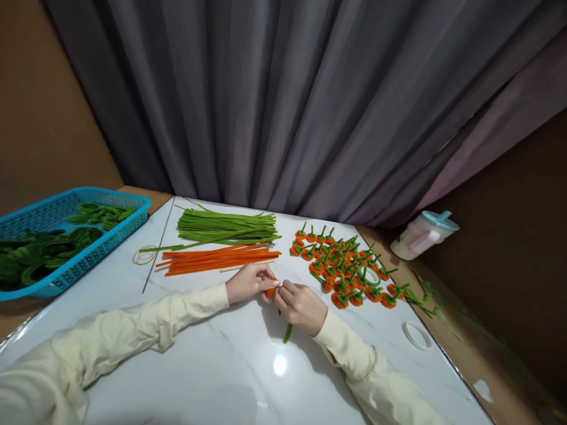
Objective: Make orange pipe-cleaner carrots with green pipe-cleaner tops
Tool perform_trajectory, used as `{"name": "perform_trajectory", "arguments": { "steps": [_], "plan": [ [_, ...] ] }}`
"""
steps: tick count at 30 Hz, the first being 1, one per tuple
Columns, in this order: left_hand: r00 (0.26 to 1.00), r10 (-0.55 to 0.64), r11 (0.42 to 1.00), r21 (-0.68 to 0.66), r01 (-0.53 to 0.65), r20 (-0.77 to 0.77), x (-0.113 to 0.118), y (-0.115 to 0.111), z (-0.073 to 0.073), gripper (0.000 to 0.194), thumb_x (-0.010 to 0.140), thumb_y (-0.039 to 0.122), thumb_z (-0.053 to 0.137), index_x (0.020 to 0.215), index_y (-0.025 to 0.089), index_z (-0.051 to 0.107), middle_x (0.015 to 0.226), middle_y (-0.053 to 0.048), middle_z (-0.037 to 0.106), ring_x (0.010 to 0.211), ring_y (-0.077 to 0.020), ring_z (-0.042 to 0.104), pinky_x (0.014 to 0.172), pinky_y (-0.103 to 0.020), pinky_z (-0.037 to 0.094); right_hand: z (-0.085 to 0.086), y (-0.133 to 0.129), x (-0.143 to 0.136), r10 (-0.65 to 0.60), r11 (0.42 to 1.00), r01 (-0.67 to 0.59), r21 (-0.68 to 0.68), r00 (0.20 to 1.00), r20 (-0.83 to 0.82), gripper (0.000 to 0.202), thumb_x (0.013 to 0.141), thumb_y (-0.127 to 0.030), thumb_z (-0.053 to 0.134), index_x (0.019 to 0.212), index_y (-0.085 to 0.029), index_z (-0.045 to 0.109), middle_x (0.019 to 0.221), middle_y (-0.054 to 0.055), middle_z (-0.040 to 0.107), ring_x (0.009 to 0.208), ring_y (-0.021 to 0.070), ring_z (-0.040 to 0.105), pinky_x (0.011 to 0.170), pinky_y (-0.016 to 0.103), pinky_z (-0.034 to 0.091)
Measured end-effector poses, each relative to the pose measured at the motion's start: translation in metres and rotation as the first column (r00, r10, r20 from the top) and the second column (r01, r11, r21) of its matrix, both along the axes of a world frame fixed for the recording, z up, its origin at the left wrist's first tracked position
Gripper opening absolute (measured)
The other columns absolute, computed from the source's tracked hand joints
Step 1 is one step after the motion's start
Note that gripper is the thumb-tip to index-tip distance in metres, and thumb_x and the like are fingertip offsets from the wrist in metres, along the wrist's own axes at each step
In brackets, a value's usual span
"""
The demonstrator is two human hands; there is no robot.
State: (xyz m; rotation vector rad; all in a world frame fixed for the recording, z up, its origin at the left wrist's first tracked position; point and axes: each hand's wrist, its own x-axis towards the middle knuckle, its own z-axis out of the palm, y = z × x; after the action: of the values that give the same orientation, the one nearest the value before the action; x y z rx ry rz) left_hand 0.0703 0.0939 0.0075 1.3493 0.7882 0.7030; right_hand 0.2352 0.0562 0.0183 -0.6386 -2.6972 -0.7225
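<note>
My left hand (250, 284) is closed on a small orange pipe-cleaner pumpkin (271, 291), pinched between thumb and fingers. Against it, my right hand (302, 307) is closed too, its fingertips at the pumpkin's edge. A green pipe-cleaner piece (287, 333) hangs below my right hand; my fingers hide its upper part, so whether it joins the pumpkin is unclear. Just beyond my left hand lies a bundle of orange pipe cleaners (212, 260), with a thicker bundle of green pipe cleaners (225, 225) behind it. Several finished-looking orange pumpkins with green stems (341, 262) cluster to the right.
At the left stands a blue basket (100, 248) with green fuzzy pieces. Rubber bands (144, 255) lie near the bundles. A green tape roll (368, 275) sits among the pumpkins, a white tape roll (416, 335) nearer. A lidded cup (423, 236) rests at right, before the grey curtain (266, 106).
</note>
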Motion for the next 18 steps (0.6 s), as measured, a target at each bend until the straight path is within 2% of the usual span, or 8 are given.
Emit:
{"name": "perform_trajectory", "arguments": {
  "steps": [4,8,10,12,13,14,16,18],
  "plan": [
    [0.999,-0.002,0.996,-0.084,-0.002,-0.038,-0.007,0.013,0.006,0.033,0.061,0.036,0.072,0.065,0.011,0.051,0.045,0.001,0.058,0.041,-0.0100,0.056,0.045,-0.022,0.046,-0.002,0.014,-0.009,0.094,0.989,-0.102,0.105,0.992,0.083,0.025,0.084,-0.005,0.033,0.074,-0.009,0.056,0.060,0.008,0.052,0.058,0.0177,0.046,0.042,0.029,0.027],
    [0.998,0.014,0.990,-0.140,-0.022,-0.059,-0.014,0.025,0.012,0.035,0.059,0.036,0.073,0.068,0.011,0.051,0.045,0.001,0.058,0.042,-0.0112,0.058,0.047,-0.023,0.048,-0.006,0.026,-0.015,0.145,0.975,-0.155,0.159,0.987,0.074,0.027,0.084,-0.005,0.032,0.073,-0.008,0.057,0.059,0.008,0.052,0.055,0.0164,0.045,0.043,0.029,0.028],
    [0.997,0.013,0.988,-0.152,-0.024,-0.075,-0.017,0.029,0.014,0.035,0.059,0.037,0.073,0.068,0.011,0.051,0.044,0.001,0.058,0.041,-0.0118,0.058,0.048,-0.023,0.048,-0.007,0.029,-0.016,0.136,0.987,-0.138,0.088,0.990,0.032,0.029,0.084,-0.007,0.030,0.074,-0.008,0.057,0.059,0.009,0.053,0.055,0.0163,0.044,0.044,0.030,0.028],
    [0.996,0.001,0.987,-0.158,-0.016,-0.094,-0.018,0.033,0.016,0.037,0.057,0.037,0.074,0.066,0.011,0.051,0.044,0.000,0.058,0.040,-0.0124,0.057,0.046,-0.024,0.047,-0.007,0.030,-0.018,0.083,0.981,-0.101,-0.166,0.991,-0.109,0.029,0.085,-0.009,0.030,0.073,-0.009,0.057,0.060,0.009,0.053,0.057,0.0166,0.044,0.045,0.029,0.030],
    [0.993,-0.014,0.988,-0.153,-0.003,-0.114,-0.019,0.035,0.016,0.037,0.057,0.038,0.074,0.066,0.011,0.051,0.043,-0.001,0.058,0.039,-0.0124,0.057,0.045,-0.023,0.046,-0.007,0.030,-0.019,0.038,0.949,-0.092,-0.302,0.983,-0.181,0.029,0.084,-0.012,0.031,0.071,-0.011,0.056,0.060,0.009,0.053,0.058,0.0166,0.044,0.046,0.029,0.031],
    [0.989,-0.036,0.990,-0.142,0.015,-0.145,-0.019,0.036,0.017,0.038,0.058,0.040,0.073,0.066,0.011,0.050,0.042,0.000,0.058,0.037,-0.0123,0.055,0.043,-0.023,0.045,-0.007,0.030,-0.020,-0.037,0.885,-0.101,-0.454,0.958,-0.284,0.026,0.083,-0.014,0.034,0.069,-0.012,0.056,0.060,0.009,0.053,0.059,0.0165,0.045,0.047,0.028,0.032],
    [0.970,-0.098,0.993,-0.093,0.079,-0.220,-0.022,0.039,0.021,0.038,0.065,0.046,0.066,0.070,0.011,0.052,0.043,0.000,0.058,0.035,-0.0119,0.054,0.042,-0.022,0.043,-0.008,0.031,-0.022,-0.269,0.683,-0.192,-0.705,0.831,-0.487,0.021,0.079,-0.020,0.042,0.064,-0.014,0.054,0.060,0.006,0.052,0.059,0.0153,0.045,0.049,0.027,0.034],
    [0.946,-0.151,0.985,0.036,0.168,-0.286,-0.028,0.042,0.028,0.037,0.074,0.048,0.056,0.075,0.011,0.055,0.051,-0.001,0.061,0.042,-0.0121,0.056,0.046,-0.022,0.043,-0.010,0.032,-0.025,-0.503,0.472,-0.334,-0.816,0.658,-0.560,0.018,0.076,-0.025,0.049,0.062,-0.015,0.054,0.057,0.003,0.052,0.053,0.0125,0.044,0.047,0.026,0.035]
  ]
}}
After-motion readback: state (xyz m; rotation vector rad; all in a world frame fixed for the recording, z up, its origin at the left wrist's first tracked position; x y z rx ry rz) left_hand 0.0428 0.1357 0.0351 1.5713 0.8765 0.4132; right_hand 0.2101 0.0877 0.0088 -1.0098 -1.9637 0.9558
